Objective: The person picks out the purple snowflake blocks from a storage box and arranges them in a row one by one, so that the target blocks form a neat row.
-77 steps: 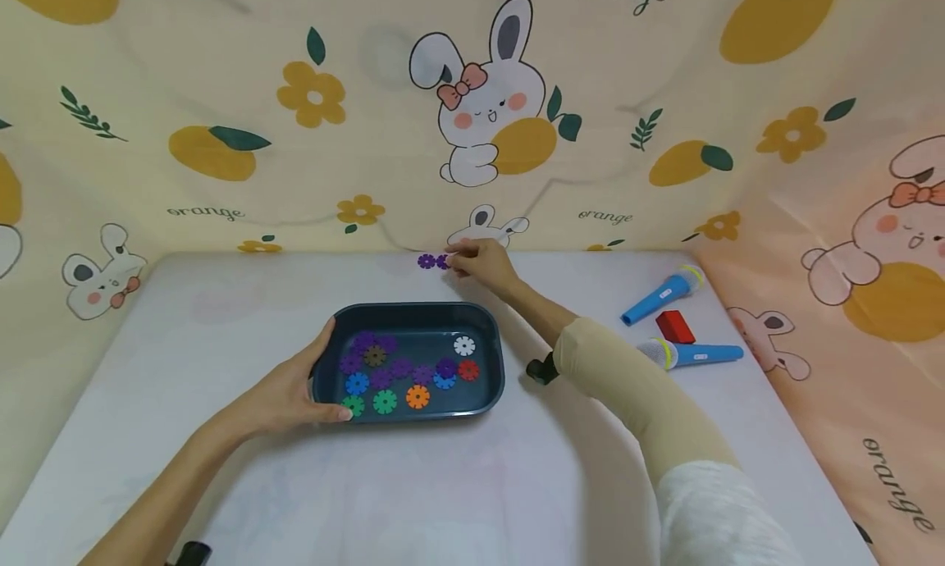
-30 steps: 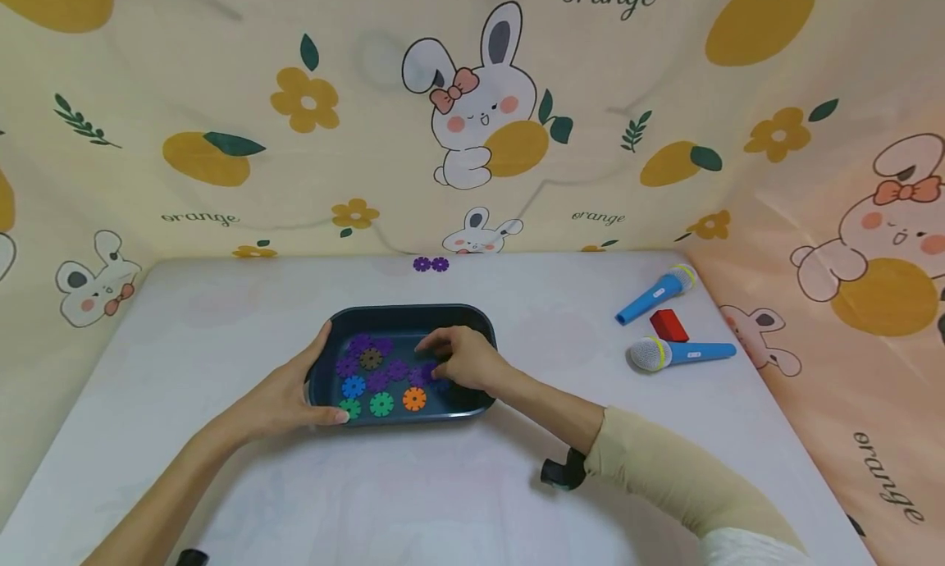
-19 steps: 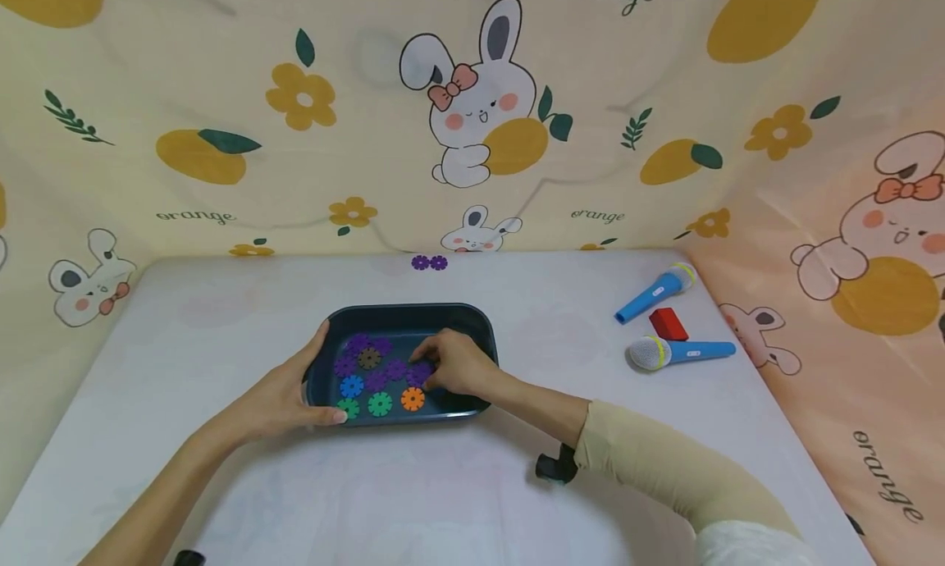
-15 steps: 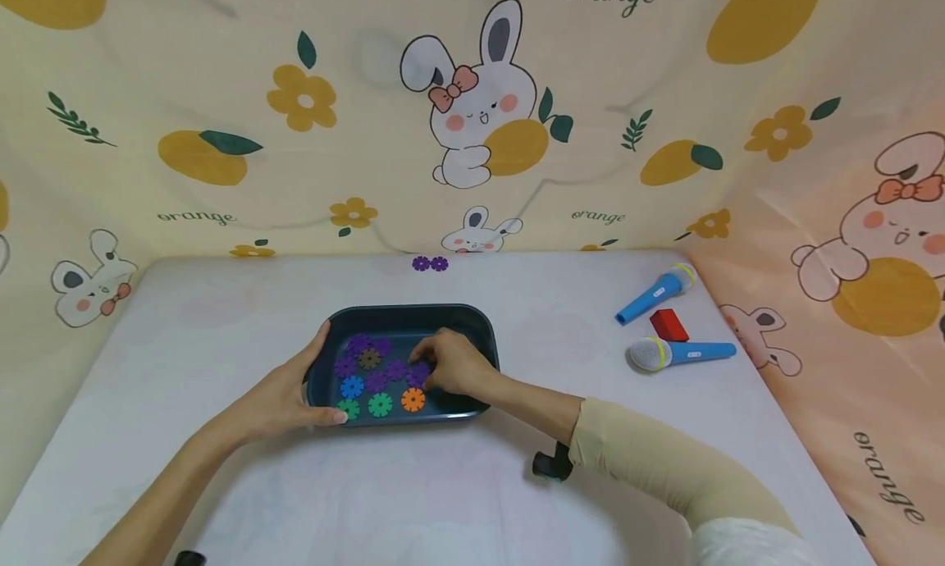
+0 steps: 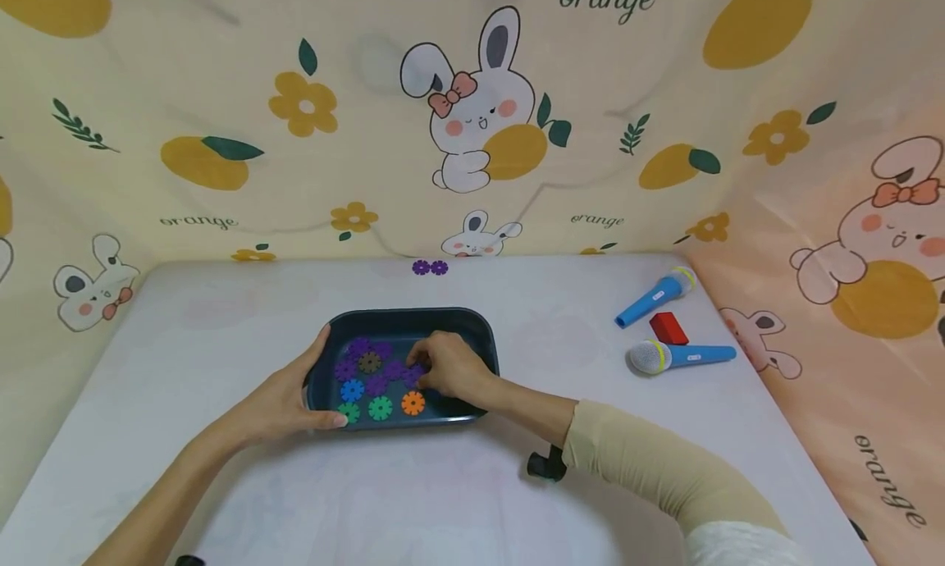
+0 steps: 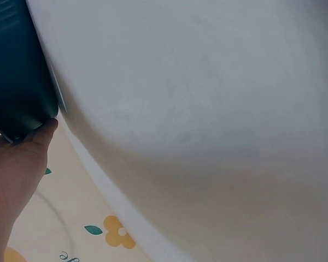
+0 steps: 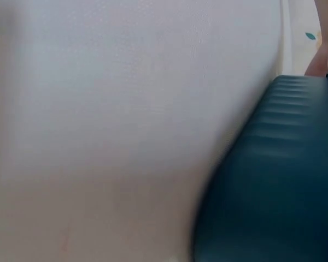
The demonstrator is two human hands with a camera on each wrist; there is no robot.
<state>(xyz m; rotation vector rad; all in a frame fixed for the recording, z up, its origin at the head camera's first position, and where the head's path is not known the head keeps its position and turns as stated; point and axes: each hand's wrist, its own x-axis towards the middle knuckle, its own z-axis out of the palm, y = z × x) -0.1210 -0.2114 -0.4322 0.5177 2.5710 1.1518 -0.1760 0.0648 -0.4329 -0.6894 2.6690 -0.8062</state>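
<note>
A dark blue tray [image 5: 472, 320] sits mid-table, holding several notched plastic snowflake discs: purple ones [image 5: 376, 384], a brown one [image 5: 369, 362], blue [image 5: 352, 390], green [image 5: 380, 408] and orange [image 5: 413, 403]. My left hand [image 5: 284, 398] grips the tray's left end, thumb over the near corner. My right hand [image 5: 458, 371] is inside the tray's right half, thumb and bent fingers at a purple disc [image 5: 413, 376]. Whether they pinch it is hidden. The left wrist view shows the left hand [image 6: 19, 174] against the tray; in the right wrist view the tray's outer wall [image 7: 273, 180] fills the right side.
Two joined-looking purple discs [image 5: 430, 267] lie at the table's back edge. At the right are two blue toy microphones, one angled [image 5: 653, 298] and one level [image 5: 687, 354], with a red block [image 5: 668, 328] between them. A printed cloth [image 5: 354, 139] hangs behind the white table [image 5: 221, 303].
My right hand has come from the two purple discs at the back edge into the tray, then edged slightly left. The two discs stay behind. My left hand keeps its grip.
</note>
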